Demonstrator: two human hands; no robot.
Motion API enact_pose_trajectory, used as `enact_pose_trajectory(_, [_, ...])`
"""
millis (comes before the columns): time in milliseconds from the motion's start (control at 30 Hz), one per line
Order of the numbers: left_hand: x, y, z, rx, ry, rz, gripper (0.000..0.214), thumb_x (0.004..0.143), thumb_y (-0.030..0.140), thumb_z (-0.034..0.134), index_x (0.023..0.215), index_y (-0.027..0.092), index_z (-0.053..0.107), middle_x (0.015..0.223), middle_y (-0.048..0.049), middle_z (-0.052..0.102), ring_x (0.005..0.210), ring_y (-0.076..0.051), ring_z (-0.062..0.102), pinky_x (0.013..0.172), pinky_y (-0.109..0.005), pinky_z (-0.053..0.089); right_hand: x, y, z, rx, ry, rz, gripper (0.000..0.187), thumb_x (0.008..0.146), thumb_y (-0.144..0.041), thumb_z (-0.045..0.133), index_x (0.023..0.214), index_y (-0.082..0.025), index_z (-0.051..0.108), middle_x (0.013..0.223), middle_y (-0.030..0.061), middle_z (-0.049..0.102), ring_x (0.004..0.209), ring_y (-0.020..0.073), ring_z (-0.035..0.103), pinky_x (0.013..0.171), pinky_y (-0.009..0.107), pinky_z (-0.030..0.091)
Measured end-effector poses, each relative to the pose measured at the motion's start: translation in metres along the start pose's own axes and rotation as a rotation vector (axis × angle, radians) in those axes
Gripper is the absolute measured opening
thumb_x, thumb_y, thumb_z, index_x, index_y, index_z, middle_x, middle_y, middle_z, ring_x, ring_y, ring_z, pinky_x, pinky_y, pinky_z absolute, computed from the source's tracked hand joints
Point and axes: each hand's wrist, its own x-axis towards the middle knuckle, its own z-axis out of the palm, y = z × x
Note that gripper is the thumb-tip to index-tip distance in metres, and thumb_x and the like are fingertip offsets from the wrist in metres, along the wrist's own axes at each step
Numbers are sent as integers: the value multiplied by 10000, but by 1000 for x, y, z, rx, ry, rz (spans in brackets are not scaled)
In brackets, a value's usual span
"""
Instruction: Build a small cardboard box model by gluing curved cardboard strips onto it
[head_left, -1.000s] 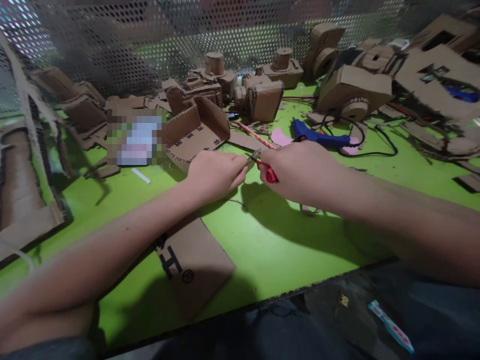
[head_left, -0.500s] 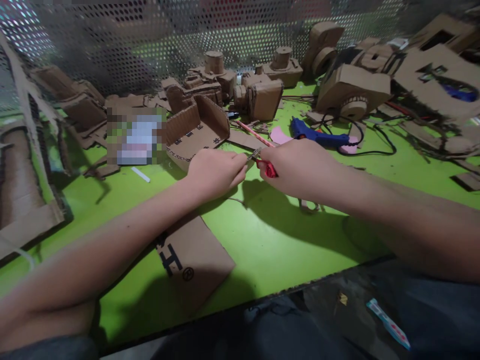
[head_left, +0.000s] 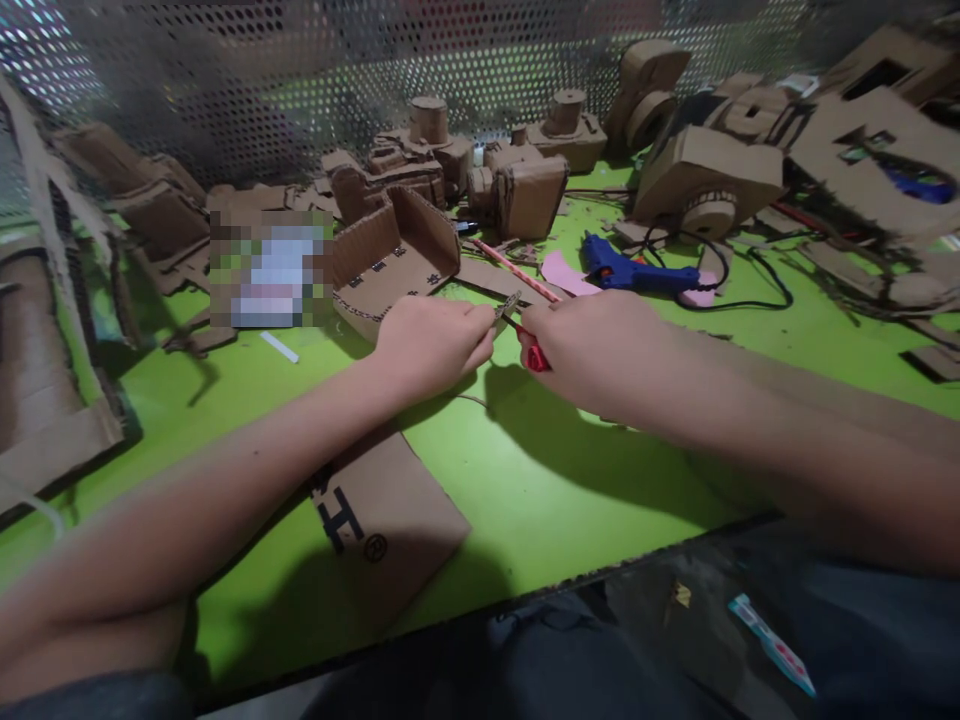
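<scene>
My left hand pinches a small cardboard strip between its fingertips. My right hand is shut around a red-handled pair of scissors, and its short blades reach left to the strip's lower end. Most of the handle is hidden in my palm. Just beyond both hands, an open corrugated cardboard tray stands on the green table. A striped pencil lies just above the scissors.
A blue glue gun lies on pink foam among black cables. Cardboard models crowd the back, before a perforated metal screen. A printed cardboard sheet lies near the table's front edge.
My hands stay close together on the strip, with the scissors still at it. My right hand has dropped slightly, covering more of the red handle, and the view has shifted a little.
</scene>
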Motion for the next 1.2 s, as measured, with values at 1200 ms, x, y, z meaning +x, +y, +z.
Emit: enact_pose_trajectory(1200, [1, -4, -1, -17, -24, -3, 361, 1041, 339, 428, 793, 214, 659, 684, -65, 690, 585, -214, 575, 508, -342, 195, 6, 1, 0, 73, -40, -11, 281, 1008, -169, 497, 1034, -131, 774, 777, 128, 729, 615, 201, 556, 570, 322, 273])
